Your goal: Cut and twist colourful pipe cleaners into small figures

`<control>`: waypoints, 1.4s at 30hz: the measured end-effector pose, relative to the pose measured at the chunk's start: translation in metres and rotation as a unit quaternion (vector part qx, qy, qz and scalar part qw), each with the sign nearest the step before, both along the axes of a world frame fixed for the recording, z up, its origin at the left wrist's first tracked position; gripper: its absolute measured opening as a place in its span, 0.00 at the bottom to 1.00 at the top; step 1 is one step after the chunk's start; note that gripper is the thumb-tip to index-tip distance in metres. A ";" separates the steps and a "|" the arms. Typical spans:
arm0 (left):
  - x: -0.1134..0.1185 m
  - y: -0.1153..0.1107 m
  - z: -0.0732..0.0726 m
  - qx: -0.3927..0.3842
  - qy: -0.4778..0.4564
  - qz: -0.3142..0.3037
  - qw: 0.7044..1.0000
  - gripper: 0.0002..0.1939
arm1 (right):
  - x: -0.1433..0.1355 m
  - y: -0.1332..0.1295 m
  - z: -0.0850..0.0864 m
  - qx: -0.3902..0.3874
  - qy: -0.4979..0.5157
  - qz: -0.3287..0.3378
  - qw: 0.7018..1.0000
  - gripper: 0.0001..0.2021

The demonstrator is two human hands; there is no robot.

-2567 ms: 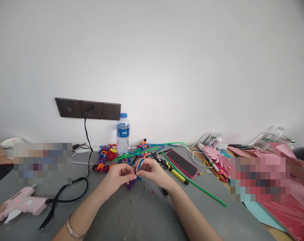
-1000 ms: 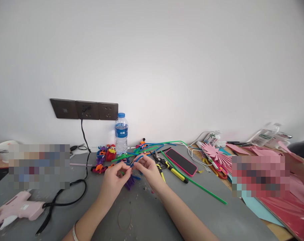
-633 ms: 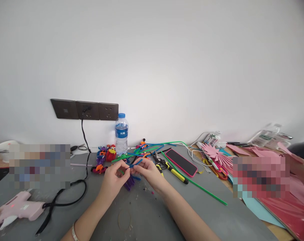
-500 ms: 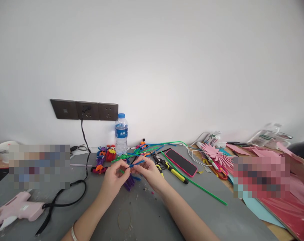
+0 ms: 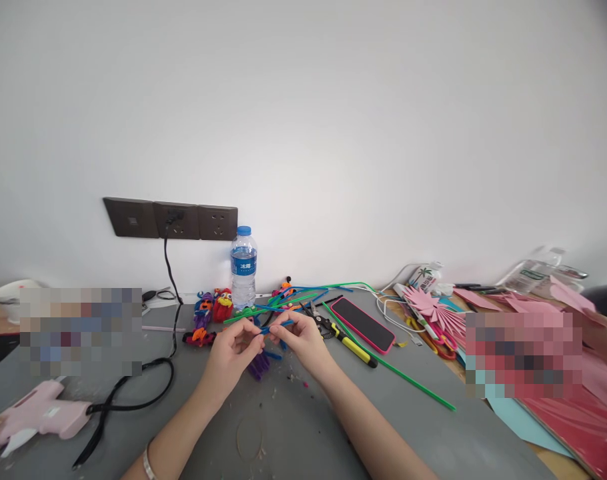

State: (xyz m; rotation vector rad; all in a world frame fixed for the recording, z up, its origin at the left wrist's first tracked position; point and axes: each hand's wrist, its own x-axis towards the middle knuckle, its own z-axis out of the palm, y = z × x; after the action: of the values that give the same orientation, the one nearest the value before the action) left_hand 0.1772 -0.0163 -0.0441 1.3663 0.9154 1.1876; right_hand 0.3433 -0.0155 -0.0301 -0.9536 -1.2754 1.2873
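Between the fingertips of both hands is a short blue pipe cleaner [image 5: 284,323], held over the grey table. My left hand [image 5: 235,347] pinches its left end with thumb and forefinger. My right hand [image 5: 301,340] pinches it farther right, and a blue tip pokes out past the fingers. Purple pipe cleaner pieces [image 5: 258,367] lie just below the hands, partly covered by them. Behind the fingers rests a loose bunch of green and blue pipe cleaners [image 5: 303,300]. Black and yellow pliers [image 5: 351,343] lie right of my right hand.
A water bottle [image 5: 244,267] stands by the wall, near small fuzzy figures [image 5: 222,305]. A phone [image 5: 363,325] and a long green pipe cleaner [image 5: 408,380] lie to the right. At left is a pink glue gun [image 5: 48,413]. Another person's hand [image 5: 606,340] is at far right among pink paper.
Both hands keep pinching the blue pipe cleaner and have shifted slightly, with the right fingers now more curled over it. The view has moved a little.
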 end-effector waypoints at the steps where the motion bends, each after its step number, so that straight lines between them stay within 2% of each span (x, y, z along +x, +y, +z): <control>1: 0.001 0.000 0.001 -0.019 -0.007 -0.002 1.000 0.10 | -0.001 -0.001 0.001 0.000 -0.004 -0.008 1.000 0.17; 5: 0.004 -0.003 0.007 -0.114 -0.055 -0.009 0.992 0.14 | -0.005 -0.003 0.000 -0.007 -0.006 -0.027 1.000 0.18; 7: 0.005 -0.004 0.008 -0.133 -0.079 -0.010 0.988 0.15 | -0.007 -0.004 -0.002 -0.007 -0.011 -0.024 1.000 0.18; 16: 0.002 0.001 -0.002 -0.079 -0.064 -0.004 0.995 0.14 | -0.009 -0.002 -0.007 -0.007 0.055 -0.017 0.998 0.20; 23: 0.000 0.001 0.005 -0.085 -0.044 0.008 0.995 0.16 | -0.006 -0.003 -0.005 -0.034 0.084 0.022 0.996 0.16; 27: -0.001 0.001 0.009 -0.070 -0.021 0.014 0.997 0.15 | -0.002 0.000 -0.005 -0.028 0.068 0.032 0.997 0.15; 31: 0.000 -0.001 0.006 -0.049 -0.010 0.019 0.999 0.14 | -0.002 0.001 -0.004 -0.009 0.036 0.024 0.999 0.14; 37: -0.001 -0.001 0.004 -0.039 0.002 0.011 0.999 0.12 | -0.003 0.000 -0.004 -0.029 0.013 0.034 0.999 0.15; 42: 0.001 -0.002 0.006 -0.079 -0.019 0.014 0.997 0.15 | -0.002 -0.002 -0.002 -0.007 -0.028 0.012 1.000 0.15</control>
State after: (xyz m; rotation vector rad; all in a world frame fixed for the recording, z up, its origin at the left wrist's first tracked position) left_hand 0.1787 -0.0181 -0.0381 1.2043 0.9818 1.1340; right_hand 0.3413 -0.0177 -0.0324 -0.9923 -1.3265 1.2968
